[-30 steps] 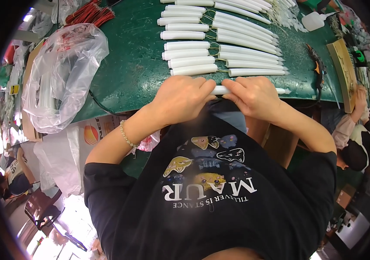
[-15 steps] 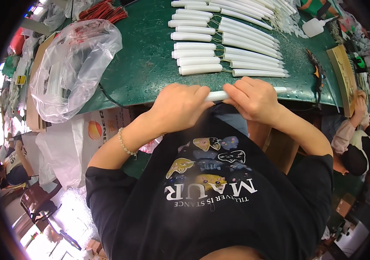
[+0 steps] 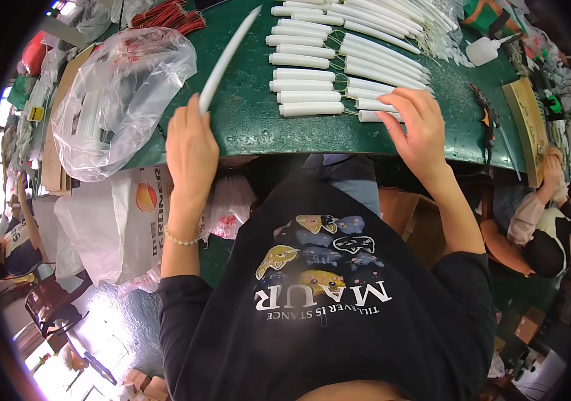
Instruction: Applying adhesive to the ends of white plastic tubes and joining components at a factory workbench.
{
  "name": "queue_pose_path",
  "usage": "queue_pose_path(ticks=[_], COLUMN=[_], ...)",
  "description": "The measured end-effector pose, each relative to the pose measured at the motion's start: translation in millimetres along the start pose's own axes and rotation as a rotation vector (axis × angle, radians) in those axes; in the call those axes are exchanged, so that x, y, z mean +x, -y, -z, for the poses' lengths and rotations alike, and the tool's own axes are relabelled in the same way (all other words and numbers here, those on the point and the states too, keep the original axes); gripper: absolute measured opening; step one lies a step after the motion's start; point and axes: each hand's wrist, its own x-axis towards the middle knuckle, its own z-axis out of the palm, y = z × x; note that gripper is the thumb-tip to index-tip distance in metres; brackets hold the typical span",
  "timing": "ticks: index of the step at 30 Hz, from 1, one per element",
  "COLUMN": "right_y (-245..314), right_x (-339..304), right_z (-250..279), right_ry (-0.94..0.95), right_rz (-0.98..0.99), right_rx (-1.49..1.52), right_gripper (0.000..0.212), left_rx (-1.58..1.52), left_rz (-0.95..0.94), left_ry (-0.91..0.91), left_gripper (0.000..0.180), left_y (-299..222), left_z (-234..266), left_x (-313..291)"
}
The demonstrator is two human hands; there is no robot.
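Left hand (image 3: pixel 192 150), left of centre, holds one white tapered stick (image 3: pixel 228 60), smooth and matte, slim, its point slanting toward the top edge. Table (image 3: pixel 245 137): glossy green surface, specked and scuffed. Upper centre: plain white short cylinders (image 3: pixel 309 108) laid side by side, joined by thin loose cords (image 3: pixel 341 83) to long tapered pieces (image 3: pixel 385 71). Upper left: clear, crinkled plastic bag (image 3: pixel 165 67), beside a bundle of thin red strands (image 3: pixel 168 17). Hand state: left fingers closed around the stick's lower end; right hand (image 3: pixel 419 127), right of centre, has thumb and forefinger parted, over the nearest long pieces; contact cannot be told. Count: one stick held; four short cylinders in the nearest cluster; farther ones overlap, total uncertain. Upper right: one white squeeze bottle (image 3: pixel 482 52), and below it one orange-and-black tool (image 3: pixel 487 123).
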Motion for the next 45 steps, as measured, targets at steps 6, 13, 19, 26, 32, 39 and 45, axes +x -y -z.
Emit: queue_pose_path(ticks=[6,13,19,26,32,39,45], right_y=[-9.6,-12.6,-11.0,-10.0,-7.9,-6.7,-6.1], right_x=[-20.4,-27.2,-30.6,-31.5,-27.7,-27.6,-26.4], right_z=[-4.4,-18.4,-20.0,-17.6,-14.7,-12.9,-11.8], right_ry=[0.147,0.142,0.1,0.107,0.123,0.15,0.152], right_rz=[-0.051,-0.085,-0.105,-0.137,-0.079,-0.065,-0.062], right_rx=[-0.053,-0.021,0.021,0.09,0.144,0.163,0.166], right_gripper=[0.025,0.027,0.026,0.024,0.025,0.024,0.024], left_rx=[-0.167,-0.386,-0.402,-0.597,-0.631,-0.608,-0.584], left_rz=[-0.264,-0.514,-0.585,-0.494,-0.457,-0.456,-0.431], left_ry=[-0.17,0.064,0.172,0.291,0.366,0.533,0.649], left_gripper=[0.026,0.028,0.022,0.021,0.02,0.021,0.022], left_y=[-31.6,-89.4,-98.7,-104.5,-104.2,-102.4,-103.0], left_z=[2.1,-27.2,-28.3,-25.5,-25.6,-20.4,-15.1], left_x=[9.9,16.8,18.9,18.5,21.6,27.0,32.2])
